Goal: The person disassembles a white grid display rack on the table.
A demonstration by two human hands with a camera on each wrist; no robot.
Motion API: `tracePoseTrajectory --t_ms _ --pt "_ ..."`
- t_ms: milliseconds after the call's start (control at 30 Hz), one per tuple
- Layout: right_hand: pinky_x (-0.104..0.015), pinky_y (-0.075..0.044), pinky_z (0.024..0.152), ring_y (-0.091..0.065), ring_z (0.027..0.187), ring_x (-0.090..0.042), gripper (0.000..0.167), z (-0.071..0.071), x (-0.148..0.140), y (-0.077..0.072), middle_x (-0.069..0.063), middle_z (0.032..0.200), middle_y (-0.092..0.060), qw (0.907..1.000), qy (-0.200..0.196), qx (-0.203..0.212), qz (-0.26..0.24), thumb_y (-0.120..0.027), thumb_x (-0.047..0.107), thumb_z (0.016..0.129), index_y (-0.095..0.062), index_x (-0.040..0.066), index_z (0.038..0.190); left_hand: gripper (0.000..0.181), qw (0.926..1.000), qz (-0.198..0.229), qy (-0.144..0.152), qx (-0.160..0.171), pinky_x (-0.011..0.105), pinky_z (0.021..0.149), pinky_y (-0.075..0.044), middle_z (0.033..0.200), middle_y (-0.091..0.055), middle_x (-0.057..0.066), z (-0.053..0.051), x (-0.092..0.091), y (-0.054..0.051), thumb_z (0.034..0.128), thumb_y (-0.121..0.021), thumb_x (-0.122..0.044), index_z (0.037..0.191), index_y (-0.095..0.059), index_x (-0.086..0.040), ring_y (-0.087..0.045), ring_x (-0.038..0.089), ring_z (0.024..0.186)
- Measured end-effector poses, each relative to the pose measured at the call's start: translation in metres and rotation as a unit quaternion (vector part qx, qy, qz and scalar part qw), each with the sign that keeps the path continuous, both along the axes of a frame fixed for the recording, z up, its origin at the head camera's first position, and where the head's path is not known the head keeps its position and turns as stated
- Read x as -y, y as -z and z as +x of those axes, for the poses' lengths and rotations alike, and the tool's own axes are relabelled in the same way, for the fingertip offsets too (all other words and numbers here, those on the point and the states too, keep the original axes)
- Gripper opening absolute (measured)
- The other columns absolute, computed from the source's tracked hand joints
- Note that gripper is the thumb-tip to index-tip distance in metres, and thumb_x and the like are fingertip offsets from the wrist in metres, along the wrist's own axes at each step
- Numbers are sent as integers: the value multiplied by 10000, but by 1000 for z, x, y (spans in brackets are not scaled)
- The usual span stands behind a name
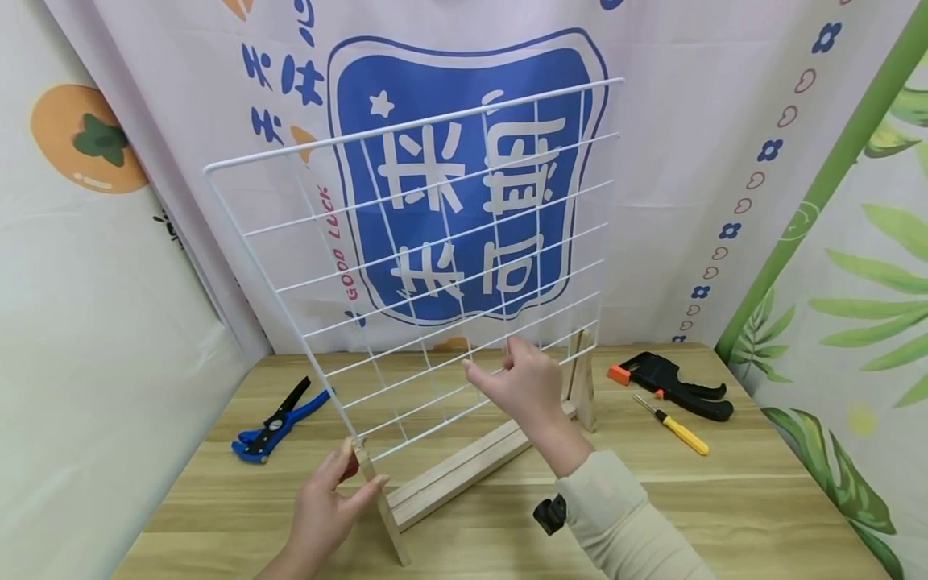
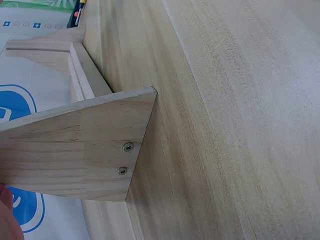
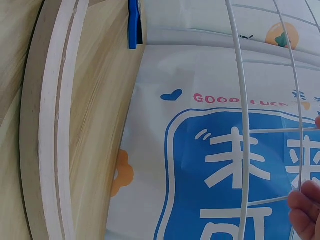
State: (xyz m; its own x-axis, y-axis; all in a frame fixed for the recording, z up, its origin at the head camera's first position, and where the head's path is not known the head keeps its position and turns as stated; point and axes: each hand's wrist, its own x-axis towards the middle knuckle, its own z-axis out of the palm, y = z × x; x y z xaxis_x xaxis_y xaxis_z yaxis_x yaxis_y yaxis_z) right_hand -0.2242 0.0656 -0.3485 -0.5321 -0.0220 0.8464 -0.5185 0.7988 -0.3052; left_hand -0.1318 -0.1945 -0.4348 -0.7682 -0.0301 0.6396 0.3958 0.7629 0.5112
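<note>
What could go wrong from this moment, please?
First, the wire grid may jam or miss the groove: its lower edge is above the grooved rail, not in it. Second, the left hand grips the left upright close to the grid's side, so it might get pinched. Third, the grid's thin wires could slip from the right hand.

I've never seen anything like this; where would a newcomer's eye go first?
Probably to the white wire grid, spanning the middle of the head view above a wooden base bar, with the left hand gripping the near upright. Straight behind it, a big blue badge with white characters stands out on the backdrop. Off to the right, a yellow-handled screwdriver lies beside a black clamp.
</note>
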Motion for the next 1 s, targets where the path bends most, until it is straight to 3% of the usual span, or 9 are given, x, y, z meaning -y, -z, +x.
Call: tracePoseTrajectory --t_ms 167,300,500,700,867,1000 --pt "-152 -150 364 -230 427 -49 506 2 -2 3 48 479 -352 10000 74 -52 -14 -752 457 630 -415 86 563 620 9997 -85 30 -242 97 668 -524 826 -643 40 -1 1 1 547 -862 -85 1109 -626 29 -634 173 720" --pt "-156 -173 365 -257 429 -62 496 4 -3 8 36 488 -386 9999 97 59 -26 -760 453 617 -436 81 562 591 9994 -115 71 -332 77 658 -512 810 -627 13 -2 2 2 542 -862 -77 1080 -629 5 -622 137 709" --pt "-159 -187 361 -270 427 -63 463 6 -5 12 35 476 -398 9998 157 -5 -156 -752 421 610 -439 86 551 583 9995 -113 86 -268 168 616 -555 810 -622 24 -1 1 1 557 -862 -83 1087 -632 -4 -626 161 707" --pt "-154 -190 342 -271 408 -51 439 6 -14 19 28 462 -425 9985 450 211 -221 -747 401 631 -418 122 552 581 9999 43 88 98 331 634 -593 879 -646 62 1 0 0 603 -853 -109 1133 -630 -29 -654 246 761" --pt "-162 -253 341 -375 398 -83 422 7 -23 27 10 499 -507 9956 717 592 -150 -731 438 654 -482 108 568 581 9994 107 -13 336 326 642 -594 904 -651 50 2 0 0 622 -852 -140 1152 -626 -75 -654 240 776" --pt "-188 -303 353 -428 409 -112 409 8 -30 34 -3 511 -537 9930 823 753 -374 -750 416 647 -508 94 573 580 9987 194 -28 479 347 666 -593 917 -650 58 1 0 -1 633 -845 -138 1164 -618 -86 -656 248 796"
